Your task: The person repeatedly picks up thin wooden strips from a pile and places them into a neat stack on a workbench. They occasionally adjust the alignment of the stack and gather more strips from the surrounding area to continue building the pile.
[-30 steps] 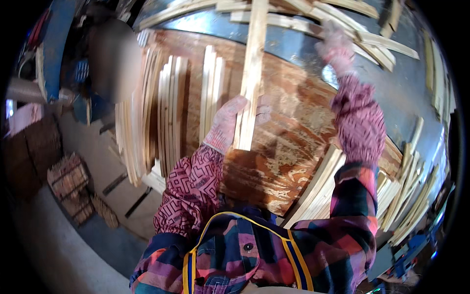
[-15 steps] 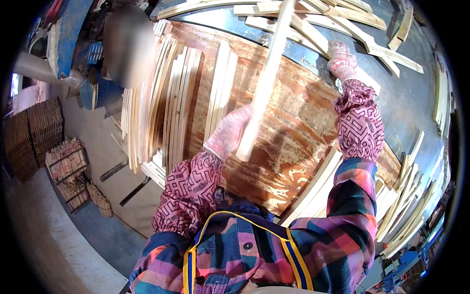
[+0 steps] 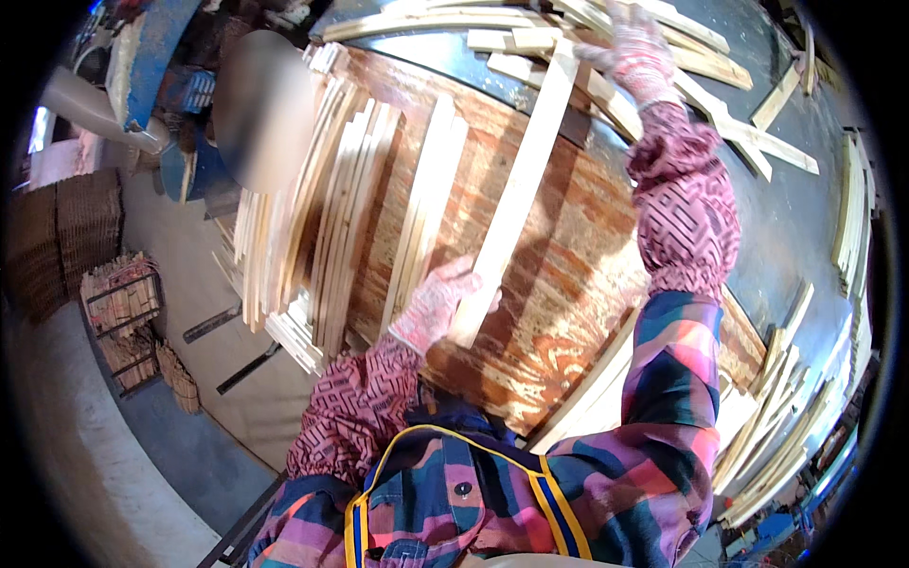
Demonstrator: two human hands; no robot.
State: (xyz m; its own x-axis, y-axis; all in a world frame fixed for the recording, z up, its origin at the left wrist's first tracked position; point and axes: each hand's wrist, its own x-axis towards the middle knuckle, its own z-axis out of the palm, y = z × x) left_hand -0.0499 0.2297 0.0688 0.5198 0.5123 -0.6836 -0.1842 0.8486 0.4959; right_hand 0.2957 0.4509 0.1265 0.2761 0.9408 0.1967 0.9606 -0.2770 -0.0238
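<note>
My left hand (image 3: pixel 439 301), in a pale glove, grips a long light wooden strip (image 3: pixel 519 194) close to its near end. The strip slants away from me over the brown plywood board (image 3: pixel 587 213). Reaching forward, my right hand (image 3: pixel 640 59) is gloved too, with its fingers spread, slightly blurred. It is over the loose wooden strips (image 3: pixel 705 62) at the far side, just right of the held strip's far end. I cannot tell whether it touches any of them. A few strips (image 3: pixel 424 204) lie side by side on the board, left of the held one.
Stacked strips (image 3: pixel 352 222) stand in rows along the board's left side. More strips (image 3: pixel 592 393) lie by my right arm, and piles (image 3: pixel 776 417) sit at the right. A dark metal surface (image 3: pixel 757 222) extends beyond the board. Bundled wood (image 3: pixel 123 298) rests at far left. A person (image 3: pixel 263 114) is at upper left.
My right hand has moved farther away, and its fingers have spread. The strip in my left hand has turned to show its broad face, and its near end has come closer to me.
</note>
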